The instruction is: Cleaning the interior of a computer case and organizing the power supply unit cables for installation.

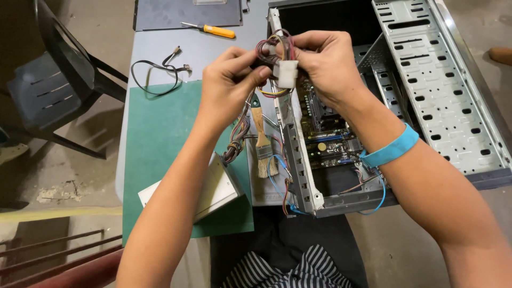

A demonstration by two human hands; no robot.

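Both hands are raised above the open computer case point(426, 80). The left hand point(229, 80) and right hand point(325, 58) each have their grip closed on the white connector point(287, 73) and its wire bundle point(274, 48), held between them. A paintbrush point(261, 138), power supply point(213, 189) and screwdriver point(210, 29) lie on the bench point(160, 133).

Open green mat point(160, 138) leftward; brush point(261, 141), cable bundle point(237, 138) and computer case point(426, 69) crowding the right.
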